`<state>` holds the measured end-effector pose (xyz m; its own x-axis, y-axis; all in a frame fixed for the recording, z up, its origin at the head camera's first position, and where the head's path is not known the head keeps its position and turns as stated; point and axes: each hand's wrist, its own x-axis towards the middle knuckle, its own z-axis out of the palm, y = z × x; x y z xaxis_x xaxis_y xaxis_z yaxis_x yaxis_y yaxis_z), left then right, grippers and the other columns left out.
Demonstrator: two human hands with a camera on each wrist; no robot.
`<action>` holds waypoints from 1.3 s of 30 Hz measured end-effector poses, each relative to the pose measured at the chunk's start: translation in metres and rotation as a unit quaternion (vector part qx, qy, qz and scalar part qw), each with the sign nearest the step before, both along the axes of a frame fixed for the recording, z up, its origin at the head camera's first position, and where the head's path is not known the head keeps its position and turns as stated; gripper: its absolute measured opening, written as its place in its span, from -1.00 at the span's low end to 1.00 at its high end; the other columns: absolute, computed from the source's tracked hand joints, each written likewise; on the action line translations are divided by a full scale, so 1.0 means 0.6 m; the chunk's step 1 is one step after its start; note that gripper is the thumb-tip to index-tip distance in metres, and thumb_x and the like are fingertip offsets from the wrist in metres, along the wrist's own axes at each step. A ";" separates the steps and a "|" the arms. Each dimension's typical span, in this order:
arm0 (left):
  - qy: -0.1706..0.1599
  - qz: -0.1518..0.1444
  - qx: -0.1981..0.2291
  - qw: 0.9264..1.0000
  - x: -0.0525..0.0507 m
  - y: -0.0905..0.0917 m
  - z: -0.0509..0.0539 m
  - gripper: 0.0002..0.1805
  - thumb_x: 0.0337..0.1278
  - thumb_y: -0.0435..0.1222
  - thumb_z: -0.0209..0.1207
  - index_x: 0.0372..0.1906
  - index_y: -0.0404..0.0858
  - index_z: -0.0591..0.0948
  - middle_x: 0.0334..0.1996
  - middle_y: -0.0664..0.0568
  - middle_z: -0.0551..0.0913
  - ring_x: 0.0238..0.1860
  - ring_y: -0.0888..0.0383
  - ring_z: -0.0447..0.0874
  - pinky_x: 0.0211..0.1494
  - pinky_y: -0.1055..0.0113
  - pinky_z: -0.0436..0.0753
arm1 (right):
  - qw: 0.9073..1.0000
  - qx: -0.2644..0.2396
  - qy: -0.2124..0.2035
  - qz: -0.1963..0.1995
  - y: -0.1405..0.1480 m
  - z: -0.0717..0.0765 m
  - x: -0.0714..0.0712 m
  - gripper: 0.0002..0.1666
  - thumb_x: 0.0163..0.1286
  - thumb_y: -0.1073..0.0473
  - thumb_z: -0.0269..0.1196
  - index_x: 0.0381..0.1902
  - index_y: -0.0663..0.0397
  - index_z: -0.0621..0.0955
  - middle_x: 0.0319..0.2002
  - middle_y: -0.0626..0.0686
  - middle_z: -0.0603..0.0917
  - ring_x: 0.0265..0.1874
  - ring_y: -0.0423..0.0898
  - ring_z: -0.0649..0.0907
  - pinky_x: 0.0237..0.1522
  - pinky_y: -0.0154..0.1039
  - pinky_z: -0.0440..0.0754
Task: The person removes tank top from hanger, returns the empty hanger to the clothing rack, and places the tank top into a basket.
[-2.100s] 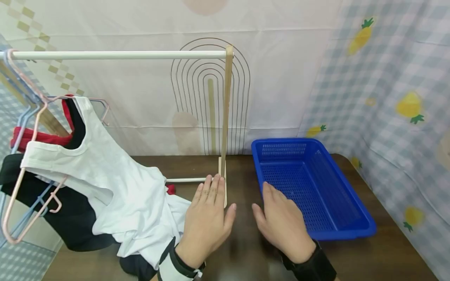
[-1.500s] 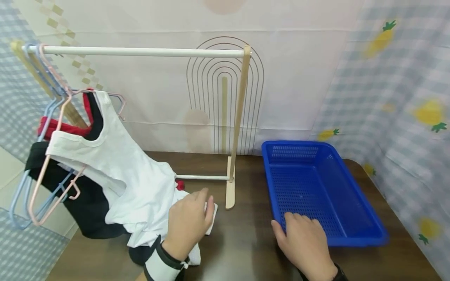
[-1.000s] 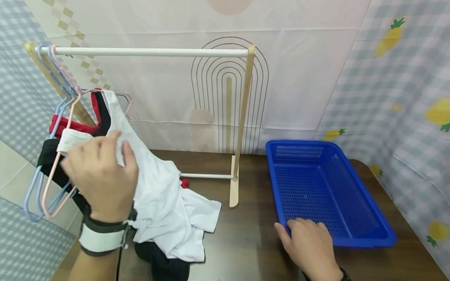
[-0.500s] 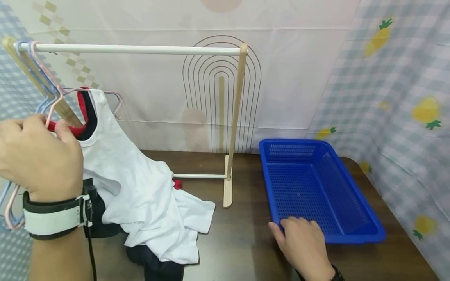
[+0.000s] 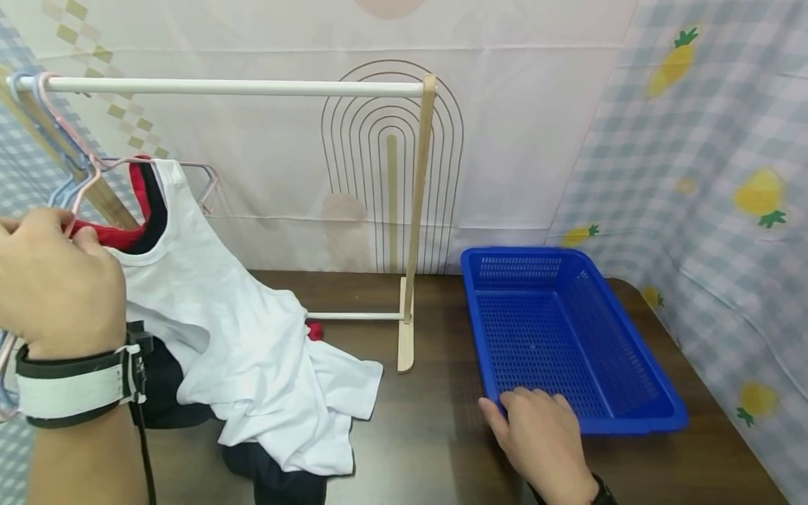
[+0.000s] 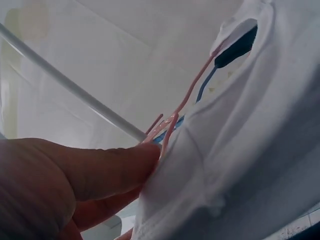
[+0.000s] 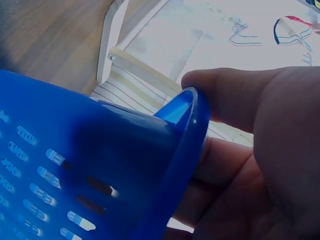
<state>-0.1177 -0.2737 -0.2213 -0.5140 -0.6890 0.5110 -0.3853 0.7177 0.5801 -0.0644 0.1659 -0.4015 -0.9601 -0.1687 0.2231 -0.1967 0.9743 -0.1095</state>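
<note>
A white sleeveless top [image 5: 221,301] hangs on a pink hanger [image 5: 78,151] at the left, its lower part spread on the table. My left hand [image 5: 59,280] is at the strap nearest me; in the left wrist view, thumb and fingers pinch the white cloth beside the pink hanger, the fingertips partly hidden. Behind it hang a black garment [image 5: 160,393] and one with red edging [image 5: 113,235]. My right hand [image 5: 543,435] grips the near-left corner of a blue basket [image 5: 631,424]; in the right wrist view, the thumb lies on the rim [image 7: 192,130] with fingers curled beneath.
The rack's white rail [image 5: 252,87] runs across the back left, with its wooden post [image 5: 419,203] and foot [image 5: 406,351] left of the basket. Blue hangers [image 5: 66,186] share the rail's left end. A checked cloth [image 5: 713,231] borders the table on the right.
My left hand has moved from beside the rack's post to the strap at far left and pinches it. My right hand has come down onto the basket's near-left corner and grips it.
</note>
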 end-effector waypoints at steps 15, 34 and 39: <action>-0.012 0.010 -0.027 1.000 0.001 -0.011 -0.007 -0.39 0.57 -0.14 -0.28 0.25 -0.60 0.48 0.18 -0.56 0.49 0.28 -0.50 0.40 0.02 -0.40 0.27 | 1.000 0.003 0.007 0.004 -0.002 -0.001 0.001 -0.63 0.35 -0.11 0.42 -0.48 0.04 0.75 -0.57 -0.01 0.68 -0.58 -0.06 0.60 -0.47 -0.16 0.36; 0.152 -0.072 -0.212 0.963 0.046 0.058 -0.036 -0.45 0.60 -0.08 -0.18 0.12 -0.37 0.70 -0.20 -0.48 0.62 -0.23 -0.54 0.56 -0.27 -0.36 0.42 | 0.999 0.004 0.040 0.014 0.001 -0.003 -0.001 -0.56 0.32 -0.10 0.44 -0.63 0.00 0.64 -0.66 -0.04 0.59 -0.66 -0.08 0.54 -0.52 -0.18 0.31; 0.161 -0.091 -0.207 0.961 0.063 0.075 -0.050 -0.51 0.58 -0.10 -0.09 0.07 -0.37 0.72 -0.22 -0.45 0.64 -0.20 -0.48 0.61 -0.30 -0.40 0.48 | 0.999 0.001 0.038 0.012 -0.001 -0.002 -0.001 -0.55 0.33 -0.10 0.43 -0.65 0.00 0.62 -0.66 -0.03 0.59 -0.65 -0.06 0.55 -0.51 -0.17 0.31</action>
<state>-0.0801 -0.2290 -0.2513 -0.3769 -0.3063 0.8741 -0.0793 0.9510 0.2990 -0.0648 0.1655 -0.4028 -0.9362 -0.1916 0.2946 -0.2274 0.9694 -0.0921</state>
